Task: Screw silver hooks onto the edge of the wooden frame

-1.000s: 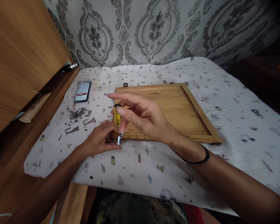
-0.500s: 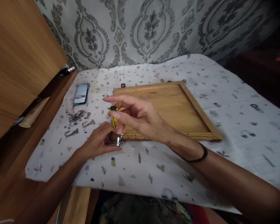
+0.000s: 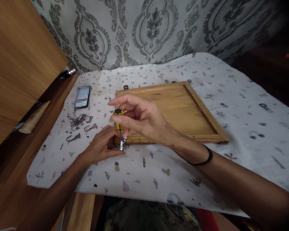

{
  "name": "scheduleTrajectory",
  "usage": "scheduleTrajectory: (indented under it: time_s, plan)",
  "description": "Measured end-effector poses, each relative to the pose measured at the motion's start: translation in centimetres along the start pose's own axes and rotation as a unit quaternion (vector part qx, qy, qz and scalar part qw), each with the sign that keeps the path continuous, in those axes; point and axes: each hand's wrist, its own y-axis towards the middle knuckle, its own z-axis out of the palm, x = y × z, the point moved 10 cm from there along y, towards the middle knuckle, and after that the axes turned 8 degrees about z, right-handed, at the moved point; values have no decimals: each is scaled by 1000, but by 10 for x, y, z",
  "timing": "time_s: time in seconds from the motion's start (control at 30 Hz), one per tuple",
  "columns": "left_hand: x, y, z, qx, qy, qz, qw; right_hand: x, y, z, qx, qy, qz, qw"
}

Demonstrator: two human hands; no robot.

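Nearest, the printed cloth (image 3: 144,179) is spreading out in front of the wood panel (image 3: 173,106), which is lying flat w/ its raised rim facing up. At the panel's near-left corner the L hand (image 3: 100,146) is pinching a shiny metal clasp (image 3: 121,146) btwn thumb & fingers, approx. at rim level. Just above that corner the R hand (image 3: 146,120) is gripping a yellow/blk screwdriver (image 3: 119,112) btwn thumb & fingertips, index sticking out, shaft pointing down at the clasp; can't tell if the tip is seating in a screw. Small dark holes (image 3: 139,140) are running along the panel's near rim. Loose hooks (image 3: 77,121) are lying in a heap left of the panel, w/ a couple apart on the near side. Farther back, also left, a phone (image 3: 83,98) is resting on the cloth; a small dark tab (image 3: 126,87) is sitting by the panel's far-left edge; a patterned curtain (image 3: 154,29) is hanging beyond. Poss. trouble: tip could be slipping & scratching rim or L fingers if the driver's leaning; clasp might be twisting off line if the pinch is loosening. Labels: no brand legible on the driver; phone screen's partly pixelated, text unreadable.
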Motion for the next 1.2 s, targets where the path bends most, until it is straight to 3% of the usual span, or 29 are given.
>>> scheduleTrajectory:
  time_s: [0.13, 0.4, 0.63, 0.97, 1.2]
  plan:
    - [-2, 0, -1, 1, 7, 5, 1000, 7, -3, 6, 30, -44, -18, 998]
    - [-5, 3, -2, -4, 16, 9, 1000, 0, 0, -1, -3, -4, 13, 1000]
    - [0, 0, -1, -5, 1, 5, 1000, 3, -3, 6, 55, -38, 2, 998]
    - [-1, 1, -1, 0, 4, 1, 1000, -7, 1, -2, 13, 18, 33, 999]
    - [-1, 2, -1, -1, -3, -4, 1000, 1, -2, 3, 48, -28, -1, 998]
